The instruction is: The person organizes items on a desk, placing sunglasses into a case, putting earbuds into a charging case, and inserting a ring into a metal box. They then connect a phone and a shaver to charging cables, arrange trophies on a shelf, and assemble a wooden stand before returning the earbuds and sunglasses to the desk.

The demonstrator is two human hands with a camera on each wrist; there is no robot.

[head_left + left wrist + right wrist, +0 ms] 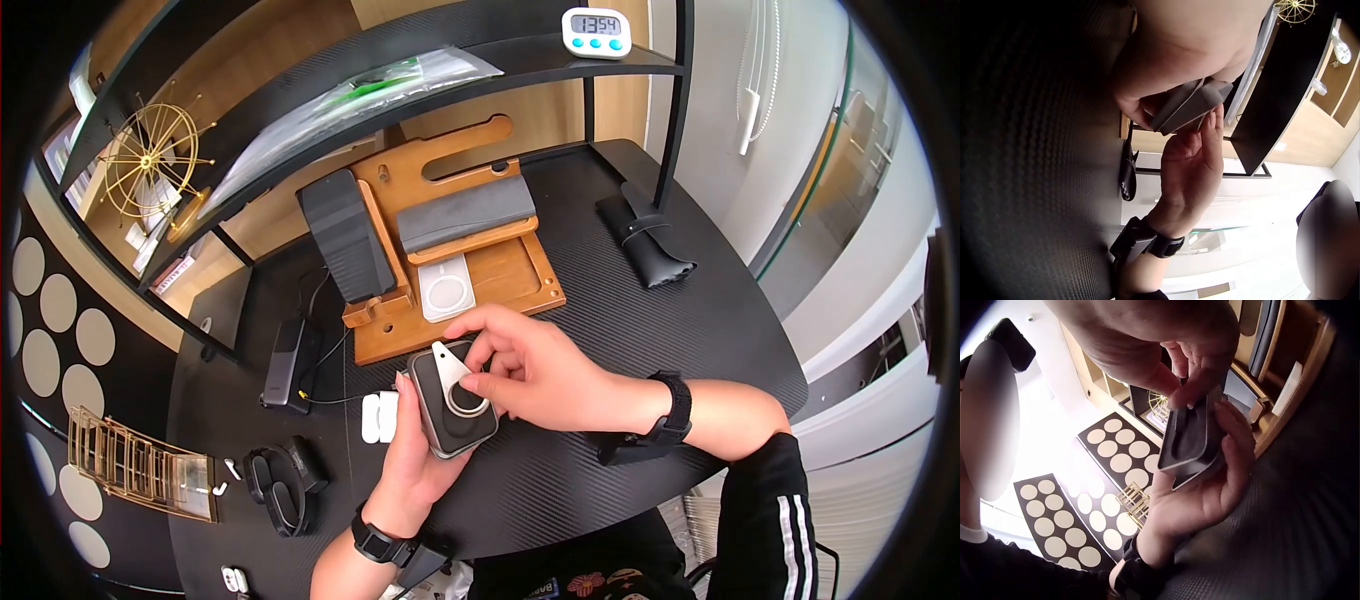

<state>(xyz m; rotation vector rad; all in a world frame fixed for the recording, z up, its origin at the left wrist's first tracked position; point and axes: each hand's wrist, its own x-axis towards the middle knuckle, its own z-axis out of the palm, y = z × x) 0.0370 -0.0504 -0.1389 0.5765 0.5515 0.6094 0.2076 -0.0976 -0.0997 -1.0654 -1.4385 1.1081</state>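
My left hand (415, 465) holds a small rounded-corner metal case (460, 436) from below and along its side. The case has a dark lining (1188, 440) with a recess, seen in the right wrist view. Over it lies a pale flat piece (448, 365) with a pointed, holed end and a ring at the other end. My right hand (550, 370) reaches in from the right, thumb and forefinger pinching this piece near its ring. In the left wrist view the case (1188, 109) shows edge-on between both hands.
A wooden stand (450, 325) behind the hands bears a dark glasses case (466, 215), a black slab (345, 235) and a white square pad (446, 288). Left are a white earbud case (378, 417), power bank (288, 366) and black straps (287, 490). A black pouch (645, 235) lies right.
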